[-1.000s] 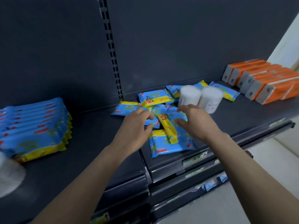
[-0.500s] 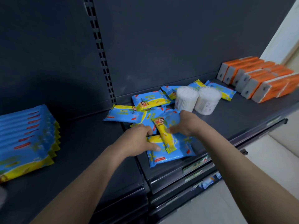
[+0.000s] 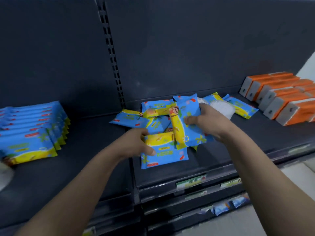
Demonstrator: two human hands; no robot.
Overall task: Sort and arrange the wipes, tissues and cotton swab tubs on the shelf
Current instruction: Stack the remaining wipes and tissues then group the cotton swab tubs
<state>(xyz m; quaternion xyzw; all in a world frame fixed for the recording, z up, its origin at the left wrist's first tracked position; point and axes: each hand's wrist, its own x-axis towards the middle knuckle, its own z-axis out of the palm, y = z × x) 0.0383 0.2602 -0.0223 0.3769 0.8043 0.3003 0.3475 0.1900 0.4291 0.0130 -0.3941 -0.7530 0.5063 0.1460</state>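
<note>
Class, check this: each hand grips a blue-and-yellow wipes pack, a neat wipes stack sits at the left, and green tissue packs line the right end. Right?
One slip: the head view shows the tissue packs are orange, not green. The left hand and right hand do each grip a wipes pack, and the wipes stack sits at the left.

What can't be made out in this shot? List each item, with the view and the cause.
Head view throughout:
- Cotton swab tubs: mostly hidden behind the right hand and its lifted wipe pack.
- Orange tissue packs: row cut off by the right edge, count unknown.
- White object: blurred, cut by the left edge.
- Lower-shelf packs: blurred, half hidden by the shelf lip.
</note>
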